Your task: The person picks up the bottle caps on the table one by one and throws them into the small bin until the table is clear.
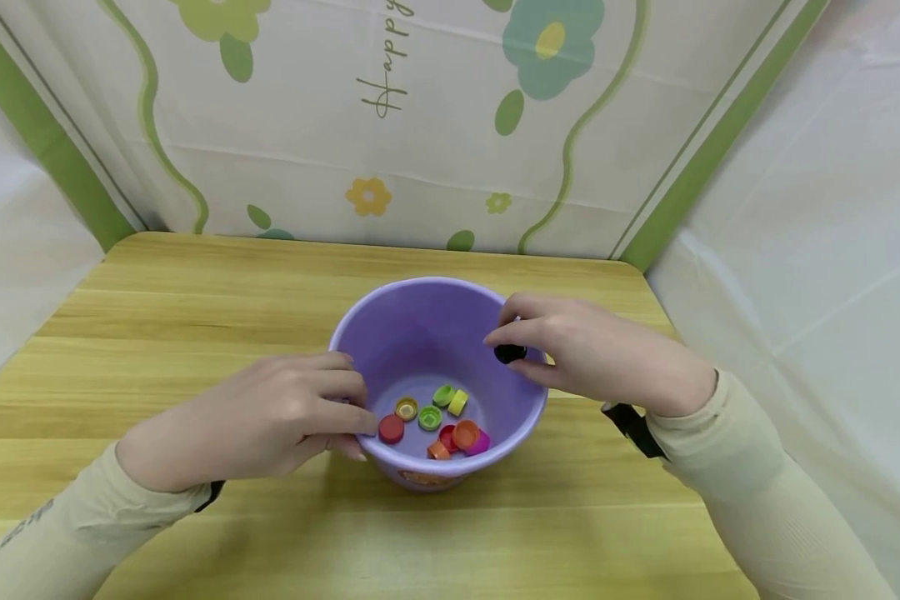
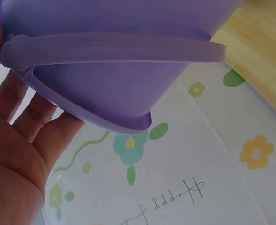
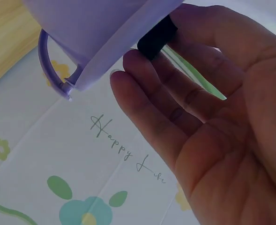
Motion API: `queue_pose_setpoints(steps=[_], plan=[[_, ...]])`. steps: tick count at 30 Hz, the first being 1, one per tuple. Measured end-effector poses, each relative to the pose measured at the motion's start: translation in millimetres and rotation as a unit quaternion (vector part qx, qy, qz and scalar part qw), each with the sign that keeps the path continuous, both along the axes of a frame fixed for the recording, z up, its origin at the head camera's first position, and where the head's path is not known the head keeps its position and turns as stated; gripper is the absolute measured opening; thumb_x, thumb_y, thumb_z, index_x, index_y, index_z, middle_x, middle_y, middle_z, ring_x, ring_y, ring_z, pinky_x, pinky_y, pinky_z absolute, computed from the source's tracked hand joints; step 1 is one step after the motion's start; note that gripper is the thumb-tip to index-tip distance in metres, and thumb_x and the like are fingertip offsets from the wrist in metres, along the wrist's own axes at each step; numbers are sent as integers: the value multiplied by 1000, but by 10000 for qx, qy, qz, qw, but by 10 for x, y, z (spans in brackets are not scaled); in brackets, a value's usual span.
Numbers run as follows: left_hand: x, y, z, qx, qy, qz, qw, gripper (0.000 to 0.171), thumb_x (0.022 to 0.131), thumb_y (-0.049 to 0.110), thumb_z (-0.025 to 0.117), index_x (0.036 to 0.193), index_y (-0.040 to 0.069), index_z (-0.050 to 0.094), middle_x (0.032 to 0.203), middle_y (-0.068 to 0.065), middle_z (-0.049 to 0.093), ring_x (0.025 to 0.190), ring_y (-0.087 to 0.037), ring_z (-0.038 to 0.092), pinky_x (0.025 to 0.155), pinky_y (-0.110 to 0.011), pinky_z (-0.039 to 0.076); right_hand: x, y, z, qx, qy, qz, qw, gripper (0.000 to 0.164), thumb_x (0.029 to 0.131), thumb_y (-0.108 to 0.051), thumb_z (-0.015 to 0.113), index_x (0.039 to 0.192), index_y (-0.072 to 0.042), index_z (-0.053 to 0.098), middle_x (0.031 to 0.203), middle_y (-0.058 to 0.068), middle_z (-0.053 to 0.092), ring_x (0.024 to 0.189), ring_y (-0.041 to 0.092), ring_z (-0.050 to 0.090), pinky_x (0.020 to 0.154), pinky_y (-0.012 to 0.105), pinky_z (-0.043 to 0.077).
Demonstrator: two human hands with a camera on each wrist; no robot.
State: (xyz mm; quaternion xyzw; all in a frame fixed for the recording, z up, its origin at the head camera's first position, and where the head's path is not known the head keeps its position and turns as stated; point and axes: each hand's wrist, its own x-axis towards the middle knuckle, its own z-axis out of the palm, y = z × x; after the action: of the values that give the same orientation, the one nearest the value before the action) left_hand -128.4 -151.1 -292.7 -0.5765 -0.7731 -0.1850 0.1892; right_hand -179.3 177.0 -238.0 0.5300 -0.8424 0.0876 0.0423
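Note:
A purple bucket (image 1: pixel 427 329) stands on the table, its mouth facing up. Several small plastic bottle caps lie on its floor, among them a red cap (image 1: pixel 391 429), a green cap (image 1: pixel 430 417) and an orange cap (image 1: pixel 465 435). My left hand (image 1: pixel 262 417) grips the bucket's left rim, thumb outside and fingers over the edge. At the right rim, my right hand (image 1: pixel 600 350) pinches a black cap (image 1: pixel 509 354) between thumb and fingers, just inside the bucket's mouth. The right wrist view shows the black cap (image 3: pixel 157 37) by the rim.
The bucket's purple handle (image 2: pixel 123 48) hangs along its outer side. Under the bucket is a wood-grain table (image 1: pixel 195 333). Behind the table hangs a white cloth (image 1: pixel 285 142) printed with flowers, and pale sheets flank both sides.

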Motion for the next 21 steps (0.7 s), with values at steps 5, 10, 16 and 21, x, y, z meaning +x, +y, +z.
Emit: queue_pose_setpoints(steps=[5,10,16,21], plan=[[1,6,23,-78,-38,58,9999,13,87,31,77,95,21,77,91,11,61,83,-6,55,64,-20,52,12,-57,18,160,-57,-56,9998,26,86,-8,77,111,-8,72,112,1,60,95,10,60,77,24,53],[6,3,23,-73,-29,91,9999,20,77,26,84,95,22,78,92,11,61,83,-6,56,63,-19,52,7,-100,31,217,-32,-28,9998,26,86,-8,78,111,-6,72,112,2,60,94,11,61,78,24,54],[10,-2,3,-47,-63,99,9999,17,92,36,70,97,22,79,92,11,62,84,-6,56,64,-18,52,-6,-126,42,258,-7,-35,9997,28,85,-8,79,112,-6,72,112,3,60,95,12,61,78,24,54],[15,-6,-5,-53,-46,149,9999,31,99,43,55,97,23,78,92,11,62,85,-8,56,63,-19,52,-16,-129,42,270,-43,-72,9996,29,85,-8,79,113,-7,72,112,2,59,94,11,61,78,24,54]])
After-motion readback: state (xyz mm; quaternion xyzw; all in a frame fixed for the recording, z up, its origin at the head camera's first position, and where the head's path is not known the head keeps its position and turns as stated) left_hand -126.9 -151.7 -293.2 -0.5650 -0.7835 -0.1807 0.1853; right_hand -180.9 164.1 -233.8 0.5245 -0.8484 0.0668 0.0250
